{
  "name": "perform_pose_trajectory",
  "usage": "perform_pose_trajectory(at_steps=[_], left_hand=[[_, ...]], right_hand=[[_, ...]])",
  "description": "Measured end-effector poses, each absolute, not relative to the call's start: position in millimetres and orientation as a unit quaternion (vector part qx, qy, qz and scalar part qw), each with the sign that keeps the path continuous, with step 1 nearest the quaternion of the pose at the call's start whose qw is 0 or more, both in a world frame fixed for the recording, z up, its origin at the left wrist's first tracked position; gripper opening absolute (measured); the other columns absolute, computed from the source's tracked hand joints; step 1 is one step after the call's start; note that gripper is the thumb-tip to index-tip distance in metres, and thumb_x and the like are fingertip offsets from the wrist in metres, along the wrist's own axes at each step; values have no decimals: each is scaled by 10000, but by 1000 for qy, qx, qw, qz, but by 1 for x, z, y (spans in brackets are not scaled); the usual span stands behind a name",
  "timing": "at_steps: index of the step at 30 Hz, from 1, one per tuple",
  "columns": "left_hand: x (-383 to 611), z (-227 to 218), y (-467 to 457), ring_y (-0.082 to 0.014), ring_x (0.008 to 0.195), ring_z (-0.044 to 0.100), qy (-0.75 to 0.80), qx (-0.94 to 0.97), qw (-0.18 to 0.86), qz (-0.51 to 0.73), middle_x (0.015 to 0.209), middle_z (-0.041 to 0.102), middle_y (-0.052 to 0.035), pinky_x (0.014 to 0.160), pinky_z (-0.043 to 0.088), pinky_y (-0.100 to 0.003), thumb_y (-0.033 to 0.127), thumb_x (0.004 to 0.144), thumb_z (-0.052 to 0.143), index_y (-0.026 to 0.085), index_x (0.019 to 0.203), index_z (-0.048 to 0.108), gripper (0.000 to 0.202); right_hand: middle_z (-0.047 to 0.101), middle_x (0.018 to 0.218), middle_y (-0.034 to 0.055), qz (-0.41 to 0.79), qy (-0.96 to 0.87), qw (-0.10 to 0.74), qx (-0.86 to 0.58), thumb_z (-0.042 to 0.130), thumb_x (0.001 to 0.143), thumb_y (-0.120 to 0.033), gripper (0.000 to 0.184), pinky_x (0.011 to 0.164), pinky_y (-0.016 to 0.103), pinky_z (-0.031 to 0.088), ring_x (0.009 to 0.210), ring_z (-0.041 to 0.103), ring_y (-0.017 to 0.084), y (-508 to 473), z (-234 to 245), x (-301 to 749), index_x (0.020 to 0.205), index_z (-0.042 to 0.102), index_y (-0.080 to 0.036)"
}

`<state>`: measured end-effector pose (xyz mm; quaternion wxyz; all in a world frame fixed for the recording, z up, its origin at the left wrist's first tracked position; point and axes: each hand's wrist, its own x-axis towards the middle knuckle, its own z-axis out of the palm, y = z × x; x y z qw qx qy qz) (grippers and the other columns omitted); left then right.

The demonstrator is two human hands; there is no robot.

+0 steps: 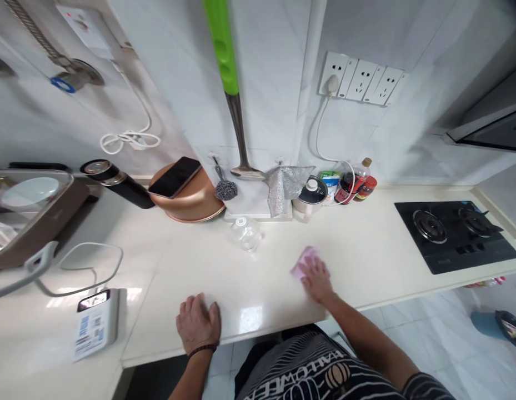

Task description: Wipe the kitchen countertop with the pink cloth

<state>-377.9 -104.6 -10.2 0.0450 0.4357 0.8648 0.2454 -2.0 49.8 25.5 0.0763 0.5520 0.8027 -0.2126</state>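
Note:
My right hand (318, 279) presses a pink cloth (301, 264) against the cream countertop (266, 283), its fingers over the cloth and slightly blurred. Near the counter's front edge, my left hand (198, 322) rests palm down with thumb apart and holds nothing. A clear plastic or glass container (246, 234) stands on the counter beyond my hands, near the wall pillar. Behind the cloth, by the wall, is a small pot with a dark lid (314, 191).
At right is a black gas stove (453, 236). Seasoning bottles (364, 186) stand by the wall. A phone (175, 176) lies on a copper-coloured pot (195, 194), beside a black flask (120, 183). A white device (97, 322) sits at left. A green-handled utensil (224, 50) hangs ahead.

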Motion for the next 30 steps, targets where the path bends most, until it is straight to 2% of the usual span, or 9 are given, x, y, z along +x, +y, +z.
perform_pose_trajectory(at_steps=[2, 3, 5, 8, 13, 17, 20, 26, 30], left_hand=[[-377, -11, -105, -418, 1510, 425, 866, 430, 44, 252, 1505, 575, -268, 1219, 354, -660, 461, 961, 421, 93, 1463, 568, 640], [-377, -11, -105, -411, 1512, 427, 867, 426, 44, 256, 1502, 582, -256, 1220, 355, -657, 452, 962, 429, 108, 1468, 567, 628], [-376, -13, -106, -397, 1521, 425, 869, 417, 43, 261, 1504, 589, -237, 1232, 348, -649, 430, 968, 442, 128, 1474, 565, 602], [-374, -17, -108, -388, 1549, 399, 874, 408, 43, 259, 1541, 564, -237, 1258, 328, -643, 411, 991, 430, 119, 1467, 569, 575], [-375, -28, -112, -370, 1573, 378, 873, 409, 45, 263, 1586, 536, -233, 1287, 308, -618, 381, 1010, 430, 117, 1476, 575, 555], [-375, -37, -114, -360, 1572, 392, 866, 414, 36, 279, 1592, 548, -218, 1292, 305, -606, 355, 999, 471, 139, 1486, 587, 545], [-373, -41, -114, -354, 1571, 407, 863, 413, 29, 289, 1592, 565, -200, 1299, 297, -608, 352, 1005, 460, 157, 1481, 601, 533], [-370, -44, -113, -354, 1578, 412, 856, 418, 27, 304, 1599, 563, -218, 1309, 290, -599, 350, 1021, 433, 123, 1465, 621, 533], [-367, -42, -113, -340, 1593, 398, 850, 420, 41, 315, 1611, 559, -201, 1324, 267, -599, 333, 1012, 454, 142, 1485, 612, 534]], right_hand=[[182, 1827, -94, -178, 713, 84, 673, 382, 1093, -407, 581, 1346, 450, 83, 1692, 53, 240, 70, 31, 48, 1672, 376, -453], [184, 1832, -57, -168, 676, 83, 712, 332, 1099, -403, 589, 1342, 469, 105, 1693, 57, 250, 77, 34, 74, 1688, 363, -416], [203, 1828, 76, -154, 619, 77, 766, 225, 1102, -421, 636, 1318, 577, 156, 1683, 125, 322, 81, 41, 122, 1719, 327, -305], [253, 1800, 173, -142, 543, 52, 826, 115, 1084, -456, 694, 1222, 738, 262, 1642, 243, 408, 66, 36, 173, 1732, 290, -281], [331, 1781, 104, -107, 473, -102, 869, 148, 1004, -700, 812, 1241, 758, 246, 1645, 215, 454, 31, -14, 165, 1693, 393, -347], [324, 1786, -59, -104, 592, -68, 796, 92, 977, -679, 759, 1296, 709, 180, 1655, 241, 412, 19, -34, 81, 1702, 251, -521], [280, 1767, -196, -132, 709, -10, 693, 164, 1005, -592, 652, 1312, 692, 148, 1654, 249, 379, 12, -27, -1, 1653, 125, -664], [130, 1815, -69, -223, 875, 93, 420, 470, 1041, -491, 666, 1335, 696, 111, 1688, 73, 380, -36, -7, -127, 1690, 322, -474], [143, 1819, -53, -234, 891, 97, 377, 521, 1053, -463, 659, 1351, 651, 117, 1696, 83, 333, -61, 3, -137, 1686, 337, -453]])
